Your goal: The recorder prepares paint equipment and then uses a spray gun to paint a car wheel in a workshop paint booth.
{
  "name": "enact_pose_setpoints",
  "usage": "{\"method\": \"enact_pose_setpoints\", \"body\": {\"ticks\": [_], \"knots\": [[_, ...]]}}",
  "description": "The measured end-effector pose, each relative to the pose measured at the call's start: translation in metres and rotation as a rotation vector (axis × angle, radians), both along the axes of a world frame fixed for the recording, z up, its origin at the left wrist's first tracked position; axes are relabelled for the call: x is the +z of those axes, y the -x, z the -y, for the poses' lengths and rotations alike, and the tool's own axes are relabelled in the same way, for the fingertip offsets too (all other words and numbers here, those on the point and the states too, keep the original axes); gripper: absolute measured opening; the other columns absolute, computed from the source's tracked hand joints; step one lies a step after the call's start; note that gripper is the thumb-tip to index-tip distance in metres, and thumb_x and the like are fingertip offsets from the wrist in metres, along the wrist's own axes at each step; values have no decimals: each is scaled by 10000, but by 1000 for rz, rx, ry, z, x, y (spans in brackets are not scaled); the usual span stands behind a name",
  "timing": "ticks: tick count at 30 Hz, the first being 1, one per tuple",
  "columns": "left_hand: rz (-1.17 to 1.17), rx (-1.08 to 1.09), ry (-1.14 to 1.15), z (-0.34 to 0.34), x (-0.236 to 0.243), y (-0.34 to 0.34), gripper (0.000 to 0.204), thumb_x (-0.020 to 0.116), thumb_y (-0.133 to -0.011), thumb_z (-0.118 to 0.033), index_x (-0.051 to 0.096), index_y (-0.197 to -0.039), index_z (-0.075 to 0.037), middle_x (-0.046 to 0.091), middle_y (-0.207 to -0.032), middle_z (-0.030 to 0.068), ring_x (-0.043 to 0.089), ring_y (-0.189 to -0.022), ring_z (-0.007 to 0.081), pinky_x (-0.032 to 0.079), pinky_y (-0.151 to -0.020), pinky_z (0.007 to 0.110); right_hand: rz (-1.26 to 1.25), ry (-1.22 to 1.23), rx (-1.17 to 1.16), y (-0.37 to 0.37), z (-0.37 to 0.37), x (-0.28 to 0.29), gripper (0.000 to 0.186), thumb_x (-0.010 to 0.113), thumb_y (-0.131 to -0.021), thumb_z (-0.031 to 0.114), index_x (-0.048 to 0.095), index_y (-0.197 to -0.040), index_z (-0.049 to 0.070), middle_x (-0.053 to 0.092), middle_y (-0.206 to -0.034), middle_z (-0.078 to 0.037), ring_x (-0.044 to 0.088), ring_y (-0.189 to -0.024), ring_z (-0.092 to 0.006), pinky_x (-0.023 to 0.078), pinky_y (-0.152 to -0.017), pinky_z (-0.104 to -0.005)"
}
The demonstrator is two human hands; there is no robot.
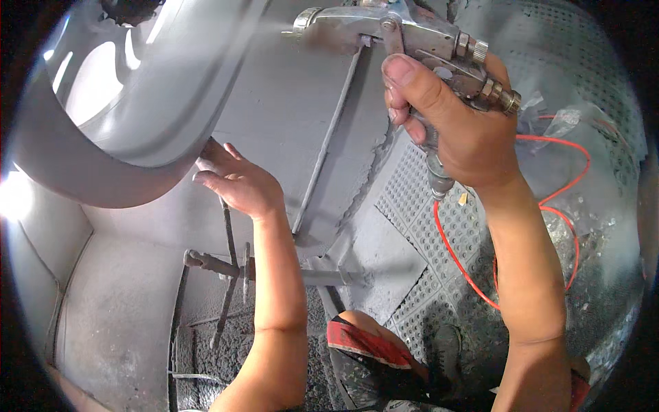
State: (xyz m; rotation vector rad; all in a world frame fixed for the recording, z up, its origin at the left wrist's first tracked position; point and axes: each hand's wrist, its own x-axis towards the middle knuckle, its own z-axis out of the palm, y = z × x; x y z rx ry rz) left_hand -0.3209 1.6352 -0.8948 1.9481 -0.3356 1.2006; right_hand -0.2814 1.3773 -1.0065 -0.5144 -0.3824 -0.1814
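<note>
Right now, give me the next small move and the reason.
Probably sweep the spray gun slightly along the grey wheel: the right hand holds it, pale mist shows at its nozzle, facing the wheel, and the left hand is at the wheel.

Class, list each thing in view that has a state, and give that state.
Spray gun: held, apparently spraying.
Right hand: closed around the spray gun.
Grey curved part: tilted, ahead of the spray gun.
Left hand: at the grey curved part's edge, fingers partly hidden.
Red hose: looped, joined to the spray gun.
Clear plastic: crumpled.
</note>
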Motion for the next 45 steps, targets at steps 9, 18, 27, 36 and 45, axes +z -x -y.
{"method": "enact_pose_setpoints", "body": {"ticks": [9,18,27,36,45], "knots": [[45,-94,19,-5,2,-20,776,204,-1078,-625,221,-1617,-67,216,-1695,114,141,-1583,254,73,-1287,492,85,197,-205,-2,8,0,242,732,-942,194,700,-1063,-13,707,-811,-61,627,-645,-115,480,-526,-247],[316,180,-42,65,-7,10,711,242,-1102,-567,328,-1560,-30,357,-1621,120,325,-1502,222,238,-1251,487,143,-7,186,3,11,-5,290,714,-959,232,674,-1060,-37,694,-843,-102,650,-681,-144,480,-486,-245],[273,-382,-148,147,7,72,913,357,-1016,-679,210,-1626,-16,338,-1648,157,283,-1538,221,158,-1272,518,123,85,38,3,13,-21,241,732,-948,212,668,-974,-18,664,-774,-71,620,-649,-108,465,-492,-228],[349,-113,282,91,0,18,685,241,-1095,-549,517,-1398,0,606,-1358,110,506,-1288,209,304,-1151,413,143,137,-53,-2,5,-18,315,756,-929,196,674,-1137,-27,662,-760,-37,597,-631,-75,466,-505,-221],[323,-240,218,92,21,74,888,306,-1038,-676,228,-1607,0,259,-1679,172,172,-1579,268,110,-1285,460,133,97,-83,0,7,-11,420,792,-901,154,681,-1273,-6,745,-934,-7,611,-799,-38,507,-714,-229]]}}
